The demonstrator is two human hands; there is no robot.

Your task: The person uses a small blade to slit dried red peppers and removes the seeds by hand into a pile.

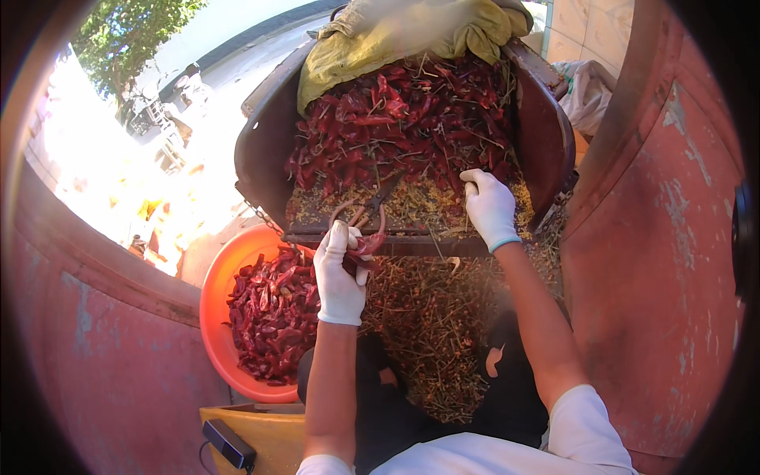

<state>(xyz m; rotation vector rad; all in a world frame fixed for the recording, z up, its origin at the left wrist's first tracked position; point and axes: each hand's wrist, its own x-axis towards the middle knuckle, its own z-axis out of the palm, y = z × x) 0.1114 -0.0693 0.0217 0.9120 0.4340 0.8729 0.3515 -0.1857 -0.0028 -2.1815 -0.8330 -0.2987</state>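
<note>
Dry stem litter (pixel 431 332) spreads between the legs (pixel 513 384). Left hand (pixel 340 277), fingers nearly closed, pinches a glossy, wrinkled red pepper (pixel 370 244) slanting away rightward, just nearer than the scissors (pixel 375 203). Right hand (pixel 490 209), fingers curled, hold unclear, is nearer the tangled pepper heap (pixel 396 119) beyond, inside the cart (pixel 548 150).

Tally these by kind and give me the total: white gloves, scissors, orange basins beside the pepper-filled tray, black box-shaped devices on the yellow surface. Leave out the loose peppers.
White gloves: 2
Scissors: 1 pair
Orange basin: 1
Black box-shaped device: 1
Total: 5, counting the scissors as one
</note>
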